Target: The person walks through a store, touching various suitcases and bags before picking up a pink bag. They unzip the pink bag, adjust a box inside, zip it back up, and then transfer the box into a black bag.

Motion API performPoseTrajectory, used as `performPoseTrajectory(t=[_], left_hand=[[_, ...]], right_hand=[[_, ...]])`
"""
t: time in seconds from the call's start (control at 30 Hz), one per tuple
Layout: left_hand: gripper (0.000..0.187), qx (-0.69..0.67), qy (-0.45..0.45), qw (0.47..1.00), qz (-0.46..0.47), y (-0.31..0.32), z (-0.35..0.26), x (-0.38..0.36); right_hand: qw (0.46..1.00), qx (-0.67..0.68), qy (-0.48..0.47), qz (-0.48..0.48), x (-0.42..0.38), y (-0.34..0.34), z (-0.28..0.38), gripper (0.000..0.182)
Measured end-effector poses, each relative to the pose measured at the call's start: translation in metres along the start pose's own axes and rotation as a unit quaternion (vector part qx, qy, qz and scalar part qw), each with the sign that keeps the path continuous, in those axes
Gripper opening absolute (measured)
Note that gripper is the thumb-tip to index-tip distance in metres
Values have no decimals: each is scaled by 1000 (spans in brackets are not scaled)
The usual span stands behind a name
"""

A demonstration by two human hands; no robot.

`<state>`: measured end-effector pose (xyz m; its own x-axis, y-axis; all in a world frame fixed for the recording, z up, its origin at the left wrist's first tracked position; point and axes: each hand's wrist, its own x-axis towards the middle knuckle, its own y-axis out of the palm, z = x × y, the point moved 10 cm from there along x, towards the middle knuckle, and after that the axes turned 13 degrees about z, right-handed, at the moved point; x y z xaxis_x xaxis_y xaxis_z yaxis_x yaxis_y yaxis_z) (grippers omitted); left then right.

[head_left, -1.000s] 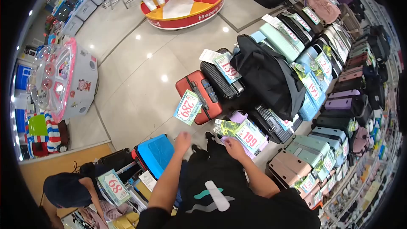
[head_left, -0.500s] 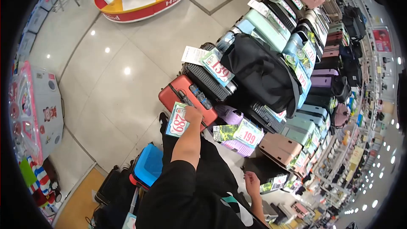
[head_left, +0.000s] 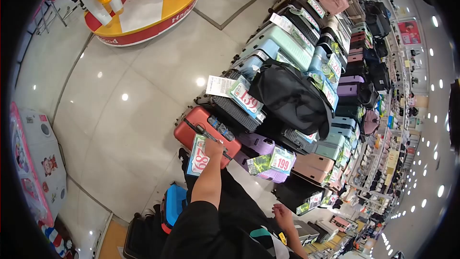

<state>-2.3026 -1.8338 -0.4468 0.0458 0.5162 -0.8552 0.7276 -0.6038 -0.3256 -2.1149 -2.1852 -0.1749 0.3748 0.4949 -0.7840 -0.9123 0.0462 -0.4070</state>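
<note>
My left hand (head_left: 213, 148) is closed around the black pull handle (head_left: 199, 130) of a red suitcase (head_left: 191, 115). A price tag (head_left: 198, 156) reading 289 hangs beside that hand, over my dark trousers. My right hand (head_left: 282, 215) hangs low at my side with loosely bent fingers, and nothing shows in it. Just right of the red suitcase stands a purple suitcase (head_left: 258, 142) with a 199 tag (head_left: 281, 161). Behind the red one is a black ribbed suitcase (head_left: 235, 110) tagged 139.
A black bag (head_left: 292, 98) lies across the suitcases, which stand in rows toward the upper right. A blue case (head_left: 175, 201) is near my left side. A round ride base (head_left: 143, 26) stands on the tiled floor (head_left: 129, 110), with a white and pink machine (head_left: 43, 158) at left.
The view has shifted, so the suitcases and the ride appear in slightly different places. My left hand stays on the red suitcase's handle, and my right hand still hangs low.
</note>
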Motion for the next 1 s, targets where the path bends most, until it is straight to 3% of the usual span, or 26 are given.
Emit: performPoseTrajectory(t=[0.33,0.6,0.77,0.87,1.0], left_hand=[[48,21,30,996,-75,-103,8,56],[52,40,-1,998,-48,-205,11,99],[47,73,36,993,-86,-256,13,131],[36,141,10,987,-79,-288,0,131],[36,186,-4,979,-88,-323,2,158]], right_hand=[[999,-42,-12,5,14,27,47,21],[998,-51,-37,17,31,49,75,22],[992,-92,-57,62,75,57,96,20],[991,-86,-74,72,111,61,114,20],[991,-57,-80,90,159,62,147,22]])
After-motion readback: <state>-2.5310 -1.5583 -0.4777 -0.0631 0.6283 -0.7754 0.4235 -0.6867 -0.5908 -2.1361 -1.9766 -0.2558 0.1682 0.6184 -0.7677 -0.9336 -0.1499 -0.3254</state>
